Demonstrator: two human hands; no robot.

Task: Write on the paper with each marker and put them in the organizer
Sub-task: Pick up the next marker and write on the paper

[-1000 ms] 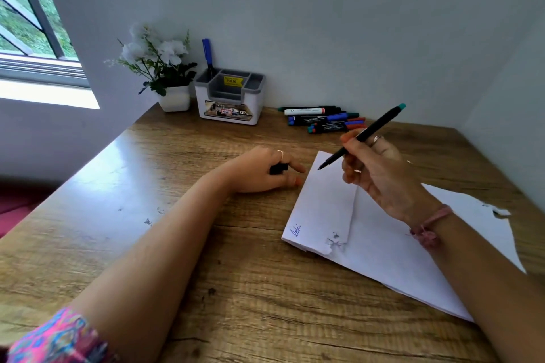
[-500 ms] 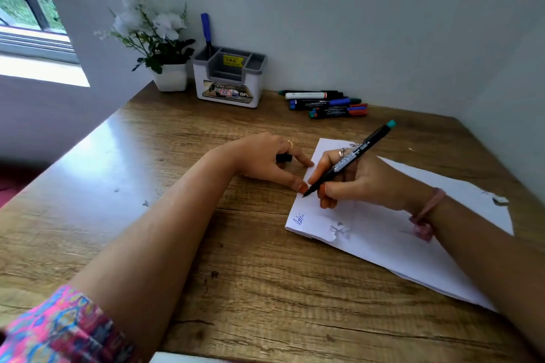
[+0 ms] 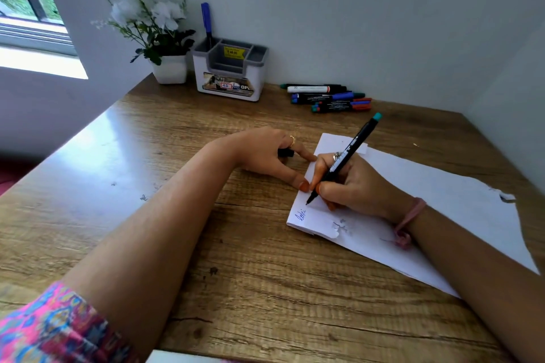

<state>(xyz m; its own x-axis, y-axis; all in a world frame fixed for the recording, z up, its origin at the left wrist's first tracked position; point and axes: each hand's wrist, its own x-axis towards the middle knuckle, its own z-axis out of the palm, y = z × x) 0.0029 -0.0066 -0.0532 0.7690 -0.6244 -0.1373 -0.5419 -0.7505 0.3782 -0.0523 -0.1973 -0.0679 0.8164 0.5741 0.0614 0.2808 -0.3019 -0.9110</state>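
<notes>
- Organizer (image 3: 230,79) stands at the far left of the bench (image 3: 147,186), one blue marker (image 3: 206,20) upright in it.
- Left hand (image 3: 265,156) pinches a black cap (image 3: 285,153), fingertips at the paper (image 3: 442,200) edge.
- Right hand (image 3: 354,186) grips the black marker (image 3: 343,158), tip on the paper.
- Loose markers (image 3: 330,97) lie far, right of the organizer.

Marker (image 3: 343,158) tip lower now, down on the paper (image 3: 442,200).

Bright pink patterned sleeve (image 3: 53,330) on the left arm, gold ring (image 3: 292,141), pink wristband (image 3: 408,219) on the right.
</notes>
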